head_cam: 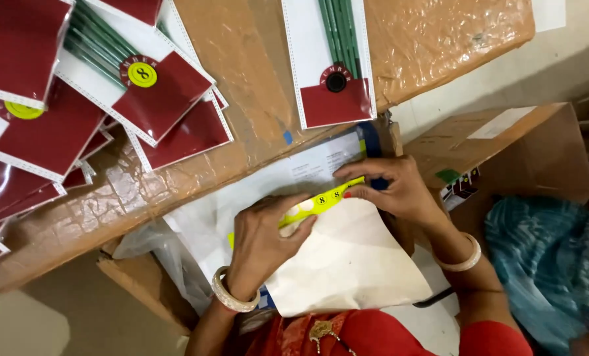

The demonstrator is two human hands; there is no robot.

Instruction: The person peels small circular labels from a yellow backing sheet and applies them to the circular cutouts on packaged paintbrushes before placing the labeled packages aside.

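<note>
My left hand (263, 238) grips the near end of a yellow strip of round stickers (317, 204), thumb pressed on top. My right hand (390, 186) pinches the strip's far end with its fingertips. The strip lies across white paper sheets (354, 264) resting in my lap. Both wrists wear pale bangles. Just beyond my hands, on a board wrapped in brown plastic (255, 86), lies one white and dark red packet (331, 62) with green rods inside and a black round mark, no yellow sticker on it.
Several similar dark red packets (156, 86) with round yellow stickers are piled at the board's left. An open cardboard box (505, 148) stands at the right, with teal cloth (545, 264) beside it. A clear plastic bag (156, 247) hangs below the board.
</note>
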